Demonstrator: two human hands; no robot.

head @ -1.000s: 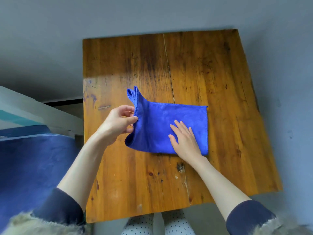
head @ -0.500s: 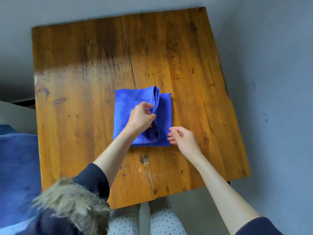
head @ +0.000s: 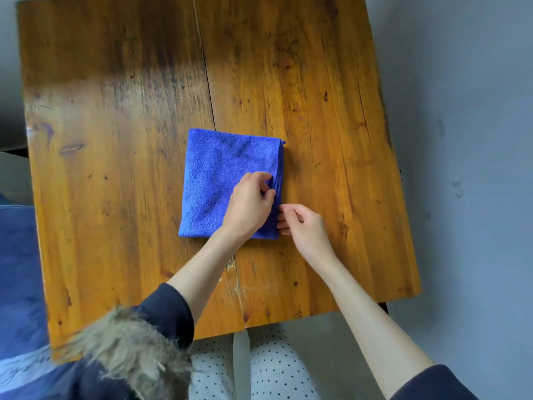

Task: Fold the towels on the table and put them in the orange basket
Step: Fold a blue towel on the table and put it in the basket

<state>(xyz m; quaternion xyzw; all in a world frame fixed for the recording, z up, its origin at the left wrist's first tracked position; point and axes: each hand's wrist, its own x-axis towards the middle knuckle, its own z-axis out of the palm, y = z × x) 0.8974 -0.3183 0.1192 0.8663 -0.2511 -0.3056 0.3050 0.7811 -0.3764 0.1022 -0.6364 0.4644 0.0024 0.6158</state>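
A blue towel (head: 219, 180) lies folded into a rectangle near the middle of the wooden table (head: 115, 140). My left hand (head: 249, 204) rests on its right half, thumb and curled fingers pinching the top layer beside the right edge. My right hand (head: 302, 226) sits on the table just right of the towel's near right corner. Its bent fingertips touch the stacked edges, and I cannot see whether they grip them. No orange basket is in view.
The table's near edge (head: 288, 319) is close to my knees in dotted trousers (head: 268, 368). Dark blue fabric (head: 17, 269) lies off the table's left side. Grey floor (head: 461, 140) runs along the right.
My left hand carried the towel's left half over to the right and laid it down flat. My right hand slid off the towel to its right edge.
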